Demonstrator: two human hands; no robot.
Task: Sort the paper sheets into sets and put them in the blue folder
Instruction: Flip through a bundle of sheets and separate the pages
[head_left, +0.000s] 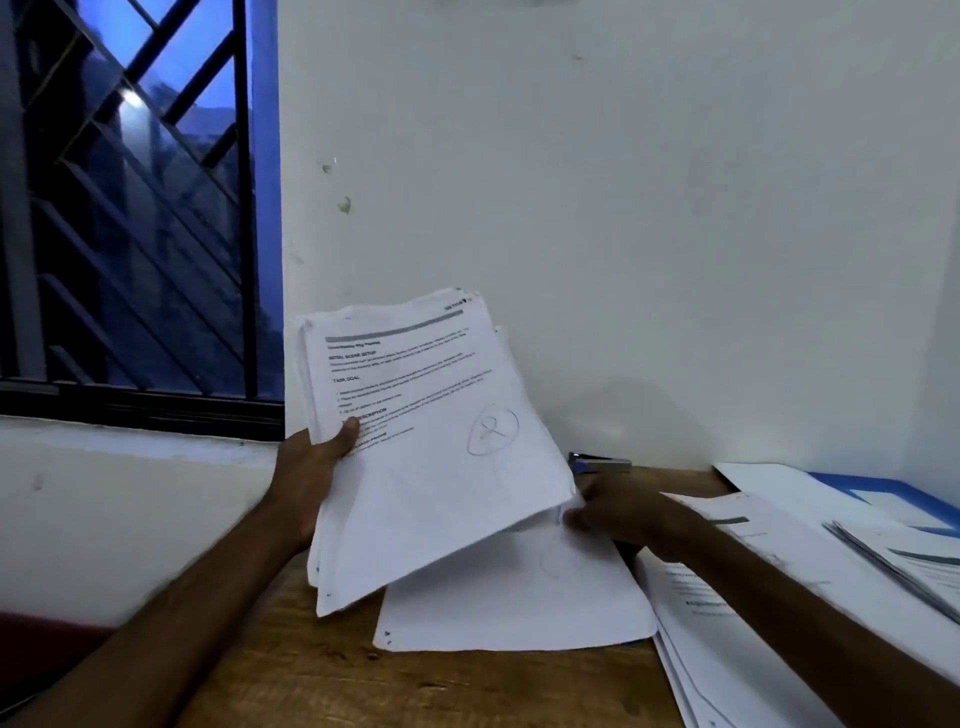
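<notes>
My left hand (314, 462) grips a thick stack of printed paper sheets (436, 447) by its left edge, thumb on top, tilted up above the table. The top sheet carries text and a pen-drawn circle. My right hand (628, 512) reaches under the stack's lower right corner and pinches the sheets there. One blank-looking sheet (519, 608) lies flat on the table beneath the stack. The blue folder (893, 493) lies open at the far right with papers on it.
A wooden table (291, 670) holds more sets of printed sheets (737, 613) at the right, under my right forearm. A stapler (600, 462) sits by the white wall behind the stack. A barred window is at the left.
</notes>
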